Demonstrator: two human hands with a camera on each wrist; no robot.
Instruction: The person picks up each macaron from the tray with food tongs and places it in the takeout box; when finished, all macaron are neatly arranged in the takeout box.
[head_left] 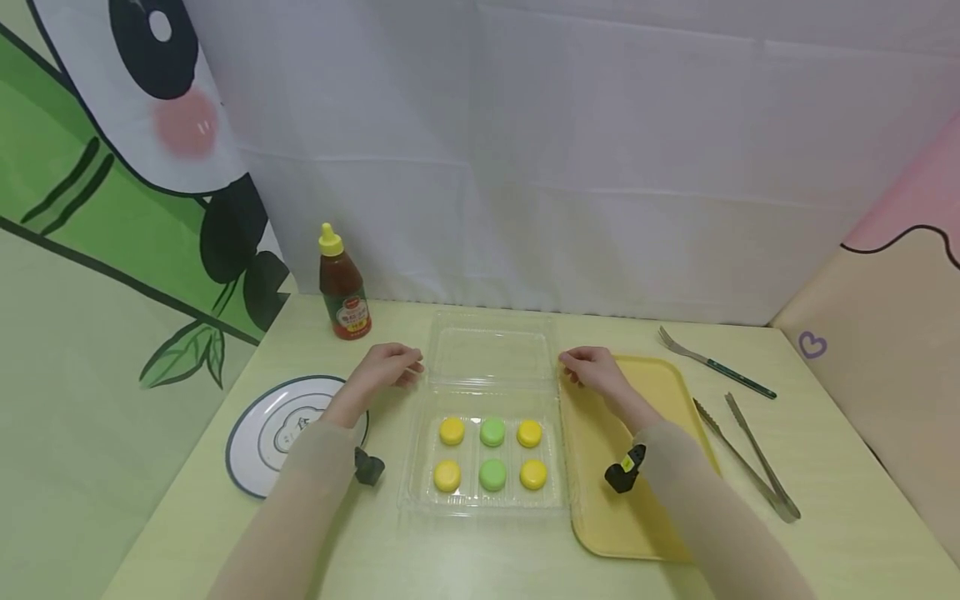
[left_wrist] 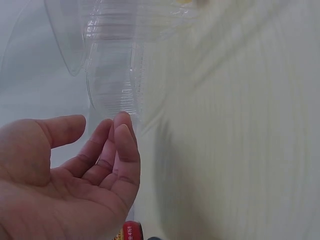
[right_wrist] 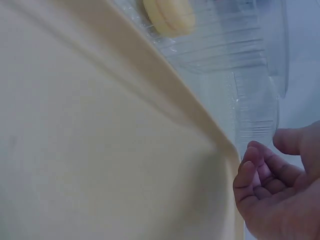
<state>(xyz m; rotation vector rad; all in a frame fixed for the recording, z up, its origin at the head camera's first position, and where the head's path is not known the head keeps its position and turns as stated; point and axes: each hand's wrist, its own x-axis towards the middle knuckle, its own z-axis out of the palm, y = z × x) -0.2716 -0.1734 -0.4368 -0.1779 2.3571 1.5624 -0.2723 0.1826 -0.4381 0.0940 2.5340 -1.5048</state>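
Note:
A clear plastic clamshell box (head_left: 411,492) lies opened out in the middle of the table, its lid (head_left: 491,350) folded back on the far side. Yellow macarons (head_left: 452,431) and green macarons (head_left: 492,432) sit in two rows in its base. My left hand (head_left: 388,367) is beside the lid's left edge, thumb apart from loosely bent fingers (left_wrist: 127,145). At the opposite edge, my right hand (head_left: 594,368) hovers over the far corner of a yellow tray (head_left: 600,500). Its thumb and bent fingers (right_wrist: 245,180) are near the lid's corner; contact is unclear. Neither hand visibly holds anything.
A sauce bottle (head_left: 345,287) with a yellow cap stands at the back left. A round plate (head_left: 251,433) lies partly under the left forearm. On the right are a green-handled fork (head_left: 716,364) and metal tongs (head_left: 757,467). White cloth (head_left: 600,167) hangs behind the table.

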